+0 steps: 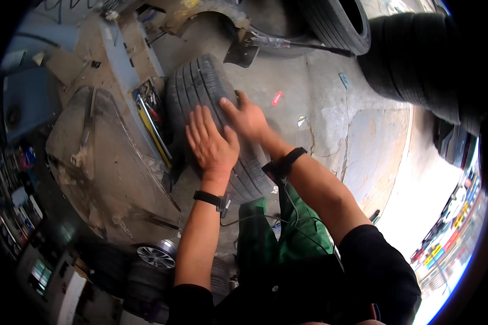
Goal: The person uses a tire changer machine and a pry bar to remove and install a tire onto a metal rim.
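A worn tyre (199, 81) stands upright on its tread in front of me, its grooved surface facing up. My left hand (209, 141) lies flat on that tread with fingers stretched out. My right hand (246, 119) holds the tyre's right edge near its upper end; some fingers are hidden over the side. A narrow tray of tools (152, 119) is just left of the tyre, and a dusty metal plate (100, 151) is farther left.
A large tyre (331, 24) leans at the top, beside stacked tyres (406, 59) at right. A machine's metal arm (233, 21) reaches over the concrete floor (314, 92). An alloy wheel (154, 254) sits lower left; shelves of tools (11, 195) line the far left.
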Demonstrator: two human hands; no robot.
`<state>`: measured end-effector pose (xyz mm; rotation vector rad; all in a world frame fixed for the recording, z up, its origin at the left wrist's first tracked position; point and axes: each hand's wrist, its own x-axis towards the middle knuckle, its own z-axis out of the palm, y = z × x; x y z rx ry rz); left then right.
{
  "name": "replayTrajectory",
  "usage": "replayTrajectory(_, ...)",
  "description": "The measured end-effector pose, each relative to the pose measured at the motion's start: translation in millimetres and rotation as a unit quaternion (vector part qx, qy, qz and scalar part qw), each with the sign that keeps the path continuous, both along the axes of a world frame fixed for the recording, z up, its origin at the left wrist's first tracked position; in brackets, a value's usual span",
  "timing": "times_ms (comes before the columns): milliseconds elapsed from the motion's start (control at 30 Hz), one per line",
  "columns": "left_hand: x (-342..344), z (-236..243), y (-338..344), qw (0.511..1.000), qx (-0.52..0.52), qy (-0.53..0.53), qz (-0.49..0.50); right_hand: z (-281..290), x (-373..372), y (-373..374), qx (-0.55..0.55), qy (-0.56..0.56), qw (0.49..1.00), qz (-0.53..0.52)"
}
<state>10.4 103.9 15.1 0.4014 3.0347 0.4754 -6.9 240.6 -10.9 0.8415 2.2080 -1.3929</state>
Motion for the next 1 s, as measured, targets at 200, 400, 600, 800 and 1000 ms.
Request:
replayTrajectory(200, -9.8, -4.8, 1.3, 0.997, -0.037, 0.058, -0.023, -27.5, 49.4, 163.6, 0.085, 0.084, 0.948, -0.295)
replayTrajectory(400, -7.3, -8.3, 4.2, 0.996, -0.047, 0.054, -0.05, -20.7, 25.4, 357.6, -0.225, 0.295, 0.792, -0.485)
replayTrajectory(600, -7.7, -9.3, -2.2, 0.993, -0.07, 0.067, -0.062, 30.9, -71.2, 273.9, -0.15, 0.402, 0.854, -0.293)
replayTrajectory(800, -3.5, -9.4, 7.4, 0.993, -0.076, 0.059, -0.073, 60.6, -152.7, 184.2, -0.062, 0.381, 0.905, -0.176)
replayTrajectory(1000, -3.8, -8.3, 3.9, 0.992, -0.079, 0.061, -0.083, 73.7, -156.6, 162.9, -0.078, 0.34, 0.926, -0.143)
